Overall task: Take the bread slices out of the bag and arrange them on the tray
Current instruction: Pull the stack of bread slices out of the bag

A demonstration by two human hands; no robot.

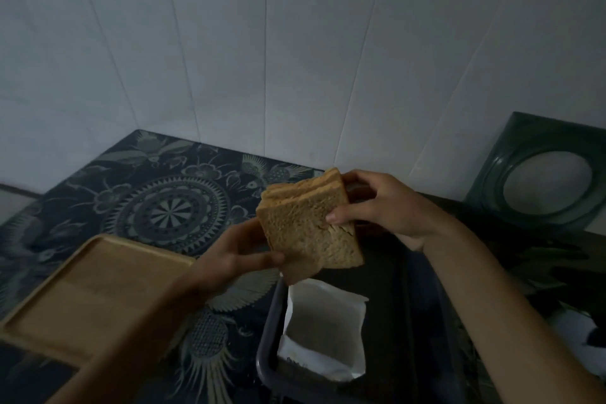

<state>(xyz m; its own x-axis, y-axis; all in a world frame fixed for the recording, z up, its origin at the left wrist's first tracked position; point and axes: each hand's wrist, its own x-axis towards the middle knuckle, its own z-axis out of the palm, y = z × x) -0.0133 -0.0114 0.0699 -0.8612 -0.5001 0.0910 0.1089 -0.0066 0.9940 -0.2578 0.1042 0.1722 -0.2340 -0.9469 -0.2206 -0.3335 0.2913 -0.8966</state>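
A stack of brown bread slices is held up in the air between both hands, tilted. My right hand grips its right side, thumb on the front slice. My left hand touches the stack's lower left edge from below. An empty wooden tray lies on the patterned cloth at the lower left, partly covered by my left forearm. Below the bread, a white bag stands open and looks empty inside a dark tray.
A dark floral tablecloth covers the table up to a white panelled wall. A green frame with a round opening leans against the wall at the right. The scene is dim.
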